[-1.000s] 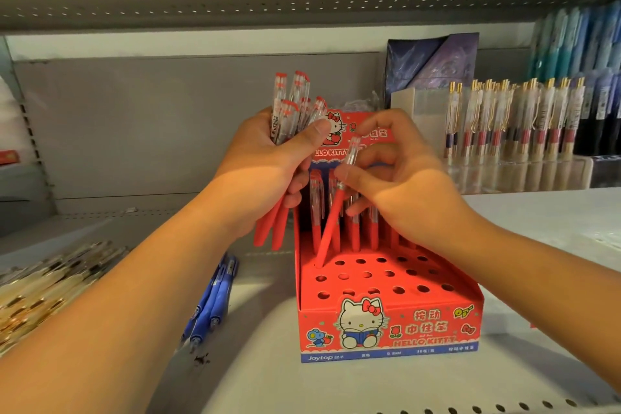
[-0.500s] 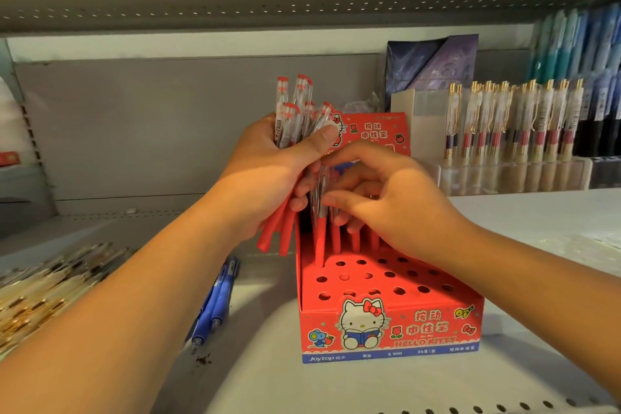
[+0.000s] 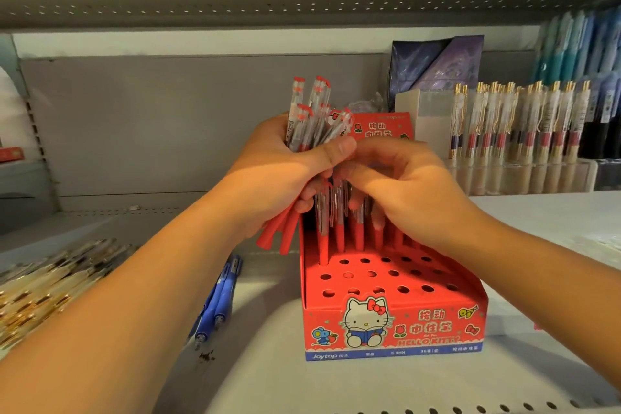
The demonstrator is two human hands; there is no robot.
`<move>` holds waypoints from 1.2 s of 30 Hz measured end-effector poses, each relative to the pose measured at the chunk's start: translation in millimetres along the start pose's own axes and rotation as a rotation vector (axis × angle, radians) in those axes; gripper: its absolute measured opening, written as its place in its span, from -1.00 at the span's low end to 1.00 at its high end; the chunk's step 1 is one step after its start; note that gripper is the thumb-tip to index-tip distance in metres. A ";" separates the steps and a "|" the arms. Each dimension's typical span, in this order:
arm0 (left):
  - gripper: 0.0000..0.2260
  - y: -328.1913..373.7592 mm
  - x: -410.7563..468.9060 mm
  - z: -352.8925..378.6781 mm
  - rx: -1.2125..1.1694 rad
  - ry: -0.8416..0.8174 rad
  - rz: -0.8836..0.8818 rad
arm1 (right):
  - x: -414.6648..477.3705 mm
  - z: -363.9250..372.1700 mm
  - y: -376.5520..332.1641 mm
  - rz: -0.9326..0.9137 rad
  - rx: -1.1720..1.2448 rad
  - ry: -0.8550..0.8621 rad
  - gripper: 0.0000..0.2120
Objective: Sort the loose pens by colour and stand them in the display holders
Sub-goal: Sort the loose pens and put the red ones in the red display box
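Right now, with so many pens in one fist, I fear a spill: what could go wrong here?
The left hand grips a thick bundle of red pens near the back corner of the red holder; if the right hand tugs one free, others may slip and scatter. The right hand sits close over the standing pens and could knock them askew. Dropped red pens might land among the blue pens lying loose beside the holder.
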State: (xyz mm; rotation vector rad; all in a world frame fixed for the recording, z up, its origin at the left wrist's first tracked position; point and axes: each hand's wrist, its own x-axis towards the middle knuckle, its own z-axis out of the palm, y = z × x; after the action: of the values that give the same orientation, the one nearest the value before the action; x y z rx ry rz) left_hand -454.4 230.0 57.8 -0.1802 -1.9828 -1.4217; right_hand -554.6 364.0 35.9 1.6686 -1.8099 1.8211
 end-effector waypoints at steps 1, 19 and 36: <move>-0.80 -0.4 0.1 -0.3 0.002 0.000 0.001 | -1.1 0.6 -0.1 -0.002 -0.008 -0.018 -0.88; -0.86 0.8 -1.3 -6.0 0.200 -0.097 0.021 | 1.8 -1.1 -9.7 0.170 0.504 0.050 -0.91; -0.64 -5.8 9.5 -11.7 0.076 0.130 -0.004 | 11.1 -15.2 -7.4 -0.028 0.130 0.237 -0.82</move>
State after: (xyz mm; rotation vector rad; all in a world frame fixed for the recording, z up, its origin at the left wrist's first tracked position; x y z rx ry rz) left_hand -459.2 215.0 60.9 -0.0492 -1.9275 -1.3238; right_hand -563.1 371.0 52.9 1.4346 -1.5959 2.0637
